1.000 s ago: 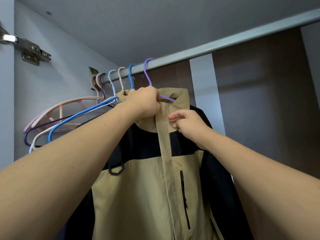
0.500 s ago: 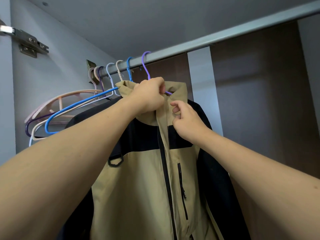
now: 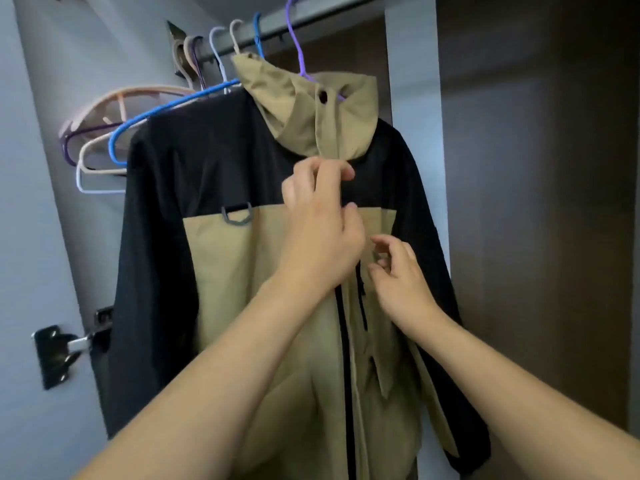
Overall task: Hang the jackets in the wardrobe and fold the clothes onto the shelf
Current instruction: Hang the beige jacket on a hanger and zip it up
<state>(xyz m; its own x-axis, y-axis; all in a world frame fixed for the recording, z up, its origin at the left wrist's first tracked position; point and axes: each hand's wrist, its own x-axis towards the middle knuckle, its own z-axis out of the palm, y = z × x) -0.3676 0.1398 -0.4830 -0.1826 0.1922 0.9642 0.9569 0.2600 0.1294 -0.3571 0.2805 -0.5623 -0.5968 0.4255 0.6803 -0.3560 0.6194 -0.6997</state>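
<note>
Jacket point(image 3: 225, 271) placket between left fingers point(image 3: 332, 171)

One tan-and-black jacket point(image 3: 242, 271) hangs from one rail point(image 3: 311, 15). Six hanger hooks sit on that rail: one purple hanger point(image 3: 297, 39) carrying the jacket, and five bare ones beside it, namely blue point(image 3: 145, 116), cream point(image 3: 236, 36), white point(image 3: 216, 50), dark purple point(image 3: 198, 60) and pink point(image 3: 121, 95). Two hands are in view, left hand point(image 3: 322, 233) and right hand point(image 3: 398, 282). One door hinge point(image 3: 62, 351) shows.

Both our arms reach forward and up, hands close together.
Our left hand point(image 3: 320, 223) is higher, fingers curled with thumb and forefinger pinched; our right hand point(image 3: 398, 275) sits just below, fingers loosely curled.
</note>
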